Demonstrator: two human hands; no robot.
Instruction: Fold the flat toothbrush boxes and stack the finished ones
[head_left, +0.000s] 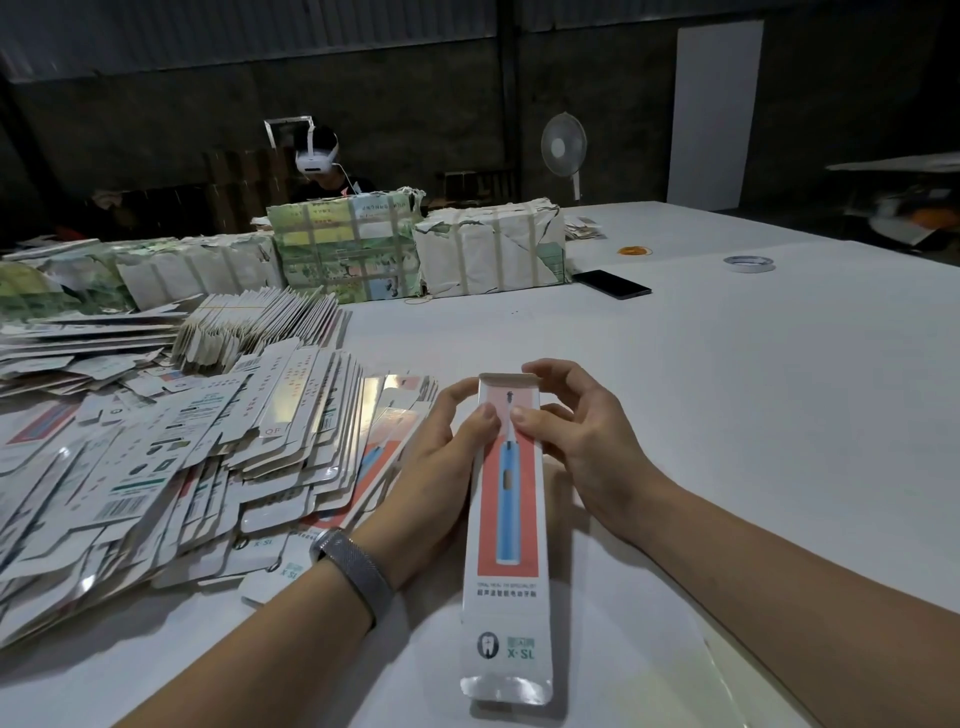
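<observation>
Head view shows one toothbrush box (506, 525) pinched between both thumbs, the left hand (447, 457) and right hand (576, 441) curled around its far end, closing the top flap. Beside the left fingers lies a large heap of flat boxes (171, 467), so most work seems left.

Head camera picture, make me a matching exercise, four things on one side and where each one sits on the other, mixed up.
Things:
1. toothbrush box
2. black phone
3. tape roll
4. heap of flat boxes

Places:
A. left part of the table
B. far right on the table, lying alone
C. between both hands, near the front edge
D. beside the wrapped bundles, to their right

Pairs: 1-C, 2-D, 3-B, 4-A
</observation>
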